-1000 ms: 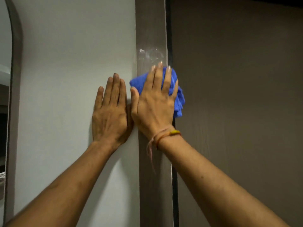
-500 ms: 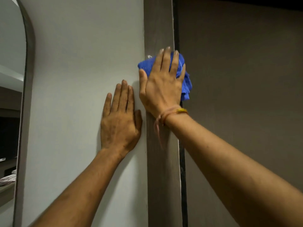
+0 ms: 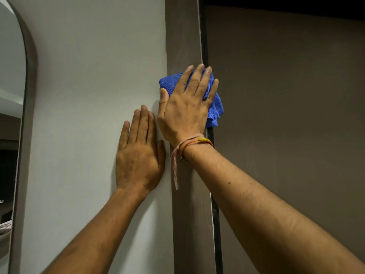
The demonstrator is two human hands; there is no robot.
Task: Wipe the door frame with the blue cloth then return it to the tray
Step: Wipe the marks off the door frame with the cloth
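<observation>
Change: your right hand and the cloth sit lower on the frame than half a second ago; your left hand has stayed planted.
Mirror: far left, arched, its edge just in view.
Wall: pale, between mirror and frame.
Left hand: flat on the wall, fingers together, holding nothing, thumb just beside the frame.
Right hand: spread wide, palm pressing the cloth onto the frame; a thread band circles your wrist.
Cloth: blue, bunched under your fingers, spilling over the frame's right edge across the dark gap.
Door: brown, right of the frame.
</observation>
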